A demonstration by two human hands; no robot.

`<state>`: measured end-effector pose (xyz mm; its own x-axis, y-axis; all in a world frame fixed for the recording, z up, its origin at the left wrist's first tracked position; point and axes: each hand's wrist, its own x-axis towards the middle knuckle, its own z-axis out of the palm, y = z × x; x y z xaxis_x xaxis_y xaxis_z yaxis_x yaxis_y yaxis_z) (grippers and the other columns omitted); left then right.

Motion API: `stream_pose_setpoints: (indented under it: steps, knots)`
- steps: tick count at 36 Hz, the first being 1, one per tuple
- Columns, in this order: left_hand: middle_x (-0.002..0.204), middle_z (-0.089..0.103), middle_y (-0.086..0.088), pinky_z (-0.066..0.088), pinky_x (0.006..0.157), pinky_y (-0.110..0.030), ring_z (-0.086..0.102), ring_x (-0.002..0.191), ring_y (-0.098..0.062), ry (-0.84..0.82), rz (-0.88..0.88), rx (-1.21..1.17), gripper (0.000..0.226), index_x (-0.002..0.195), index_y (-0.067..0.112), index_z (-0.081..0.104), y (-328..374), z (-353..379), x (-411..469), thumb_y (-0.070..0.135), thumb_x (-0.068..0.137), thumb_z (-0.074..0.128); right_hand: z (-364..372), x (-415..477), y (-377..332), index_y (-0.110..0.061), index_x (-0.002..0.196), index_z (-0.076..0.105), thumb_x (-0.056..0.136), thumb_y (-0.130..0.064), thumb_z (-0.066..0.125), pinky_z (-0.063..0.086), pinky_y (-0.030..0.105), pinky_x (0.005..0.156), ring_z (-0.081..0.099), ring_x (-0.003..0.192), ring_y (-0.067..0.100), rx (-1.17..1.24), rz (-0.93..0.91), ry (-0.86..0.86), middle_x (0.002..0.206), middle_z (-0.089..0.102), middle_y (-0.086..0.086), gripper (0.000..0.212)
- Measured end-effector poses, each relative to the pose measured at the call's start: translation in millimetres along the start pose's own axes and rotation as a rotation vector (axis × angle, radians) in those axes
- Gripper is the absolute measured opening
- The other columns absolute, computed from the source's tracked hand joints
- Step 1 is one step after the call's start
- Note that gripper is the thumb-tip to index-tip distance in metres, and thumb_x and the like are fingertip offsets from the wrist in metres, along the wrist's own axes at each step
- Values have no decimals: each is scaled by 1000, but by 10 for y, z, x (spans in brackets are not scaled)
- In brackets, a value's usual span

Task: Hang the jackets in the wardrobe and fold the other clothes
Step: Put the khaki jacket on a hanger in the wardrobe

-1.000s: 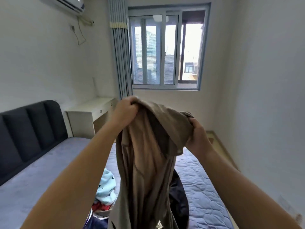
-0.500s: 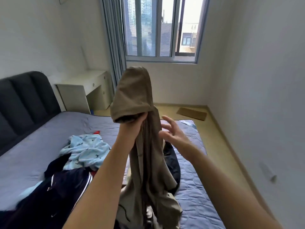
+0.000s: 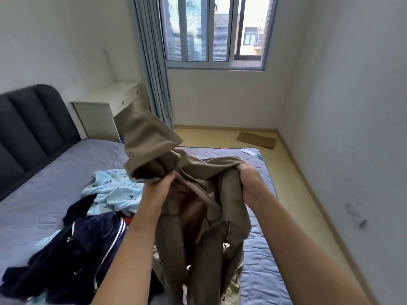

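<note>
- I judge I'm sorting out the brown garment (image 3: pixel 198 208): left hand (image 3: pixel 164 183) and right hand (image 3: pixel 250 179) each clutch bunched cloth.
- Next I'd spread it over the bed (image 3: pixel 44 194).

Khaki garment (image 3: pixel 152 139): matt woven cloth, creased. Navy jacket (image 3: pixel 88 249): smooth cloth, faint sheen. Light-blue printed garment (image 3: pixel 114 190): soft, fuzzy cloth. Mattress (image 3: pixel 259 282): quilted matt cloth. Headboard (image 3: pixel 33 128): padded matt upholstery.
</note>
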<state>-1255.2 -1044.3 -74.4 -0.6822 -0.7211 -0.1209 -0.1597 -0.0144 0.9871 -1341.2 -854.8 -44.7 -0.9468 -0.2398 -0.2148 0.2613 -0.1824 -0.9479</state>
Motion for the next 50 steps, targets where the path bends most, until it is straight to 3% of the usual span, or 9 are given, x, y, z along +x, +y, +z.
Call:
stream_pose_setpoints:
  steps: [4, 9, 16, 25, 29, 33, 40, 44, 50]
  knots:
    - [110, 69, -14, 51, 90, -35, 66, 98, -24, -327, -193, 182, 45, 114, 6, 65, -258, 37, -62, 34, 80, 73, 120, -84, -153, -11, 91, 63, 99, -6, 36, 53, 29, 69, 63, 74, 17, 177, -42, -136, 80, 67, 7, 29]
    - [75, 66, -2, 49, 65, -30, 67, 81, -27, -315, 84, 887, 27, 75, 22, 60, -338, 67, -221, 49, 82, 59, 152, -170, -274, -14, 83, 61, 98, -6, 39, 51, 17, 53, 61, 55, 8, 200, -91, -182, 59, 65, -3, 27]
    - [97, 70, 12, 52, 86, -32, 65, 100, -9, -728, 229, 329, 38, 101, 37, 61, -370, 435, -509, 34, 65, 73, 168, -135, -420, -12, 82, 62, 98, -5, 42, 50, 16, 52, 61, 52, 6, 121, -154, -178, 57, 65, -4, 26]
    - [77, 44, 41, 27, 65, 10, 38, 72, 36, -623, 417, 389, 25, 86, 37, 52, -162, 643, -551, 20, 76, 67, -57, -122, -594, -13, 82, 63, 97, -5, 45, 51, 15, 51, 62, 51, 5, 43, -180, -225, 58, 66, -4, 25]
    - [68, 62, 26, 39, 60, -1, 53, 63, 17, -665, 397, 446, 16, 78, 30, 62, -79, 706, -557, 17, 86, 59, -153, -120, -624, -14, 81, 64, 98, -8, 45, 49, 15, 52, 62, 53, 4, -39, -207, -206, 60, 67, -5, 26]
    - [63, 68, 12, 44, 50, -13, 60, 58, -2, -581, 108, -82, 22, 81, 21, 67, 20, 716, -644, 13, 95, 52, -352, -55, -583, -16, 81, 67, 96, -10, 51, 48, 17, 66, 58, 70, 8, -281, -324, -17, 73, 66, -3, 23]
    - [53, 64, 5, 44, 41, -16, 56, 42, -3, -569, 43, -316, 23, 84, 15, 59, 410, 728, -619, 13, 100, 42, -608, -130, -164, -24, 112, 54, 89, -26, 63, 45, 22, 73, 57, 97, 15, -602, -257, 47, 107, 57, -1, 24]
    - [58, 68, 1, 45, 47, -19, 60, 46, -6, -492, 3, -459, 25, 82, 13, 61, 489, 746, -648, 15, 100, 44, -608, -356, 54, -28, 92, 66, 78, -36, 64, 47, 15, 63, 61, 72, 5, -412, -330, -180, 80, 67, -9, 17]
    - [59, 69, -2, 51, 48, -17, 66, 52, -9, -453, 19, -587, 28, 83, 12, 60, 556, 700, -650, 15, 101, 40, -535, -532, 506, -33, 97, 63, 78, -30, 76, 47, 11, 74, 63, 87, -7, -606, -181, -570, 91, 70, -21, 23]
